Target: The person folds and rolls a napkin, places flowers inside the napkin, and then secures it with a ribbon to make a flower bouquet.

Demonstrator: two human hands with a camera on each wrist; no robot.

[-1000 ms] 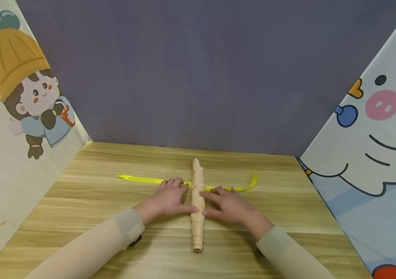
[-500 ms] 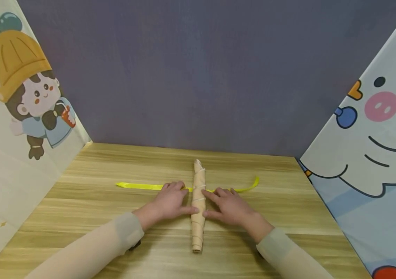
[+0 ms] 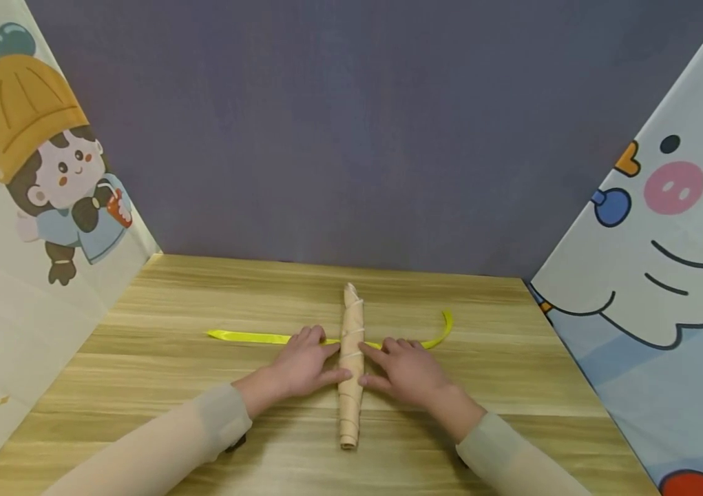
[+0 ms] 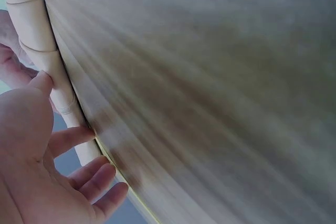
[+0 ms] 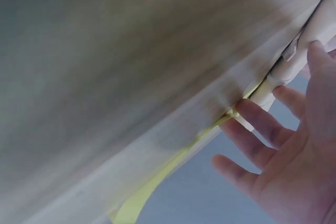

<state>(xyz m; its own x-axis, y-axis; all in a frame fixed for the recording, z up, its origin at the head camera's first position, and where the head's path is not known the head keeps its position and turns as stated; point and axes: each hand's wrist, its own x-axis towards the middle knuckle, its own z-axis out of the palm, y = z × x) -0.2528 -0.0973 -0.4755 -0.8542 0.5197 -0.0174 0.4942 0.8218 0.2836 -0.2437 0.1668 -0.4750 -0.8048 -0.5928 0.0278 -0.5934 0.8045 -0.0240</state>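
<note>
A long beige rolled-up sheet (image 3: 351, 406) lies lengthwise on the table, its edges winding round it in a spiral. Beneath its middle passes a yellow ribbon (image 3: 248, 337), stretching out to both sides. My left hand (image 3: 303, 362) touches the roll's left side with thumb and index finger, while its other fingers rest by the ribbon. From the right, my right hand (image 3: 410, 372) presses thumb and index finger against the roll. In the right wrist view its middle fingertips meet the ribbon (image 5: 173, 163) beside the roll (image 5: 278, 74). Fingers of both hands are extended or only lightly bent.
The wood-grain table (image 3: 202, 289) ends at a dark grey-blue panel (image 3: 351, 138) at the back. White cartoon-printed panels stand along the left (image 3: 97, 289) and right (image 3: 574, 282) sides. The ribbon's right end (image 3: 447, 324) curls away from me.
Both hands and the ribbon have shifted slightly toward me, and the ribbon's curled right end has drawn a little left. The roll stays nearly in place.
</note>
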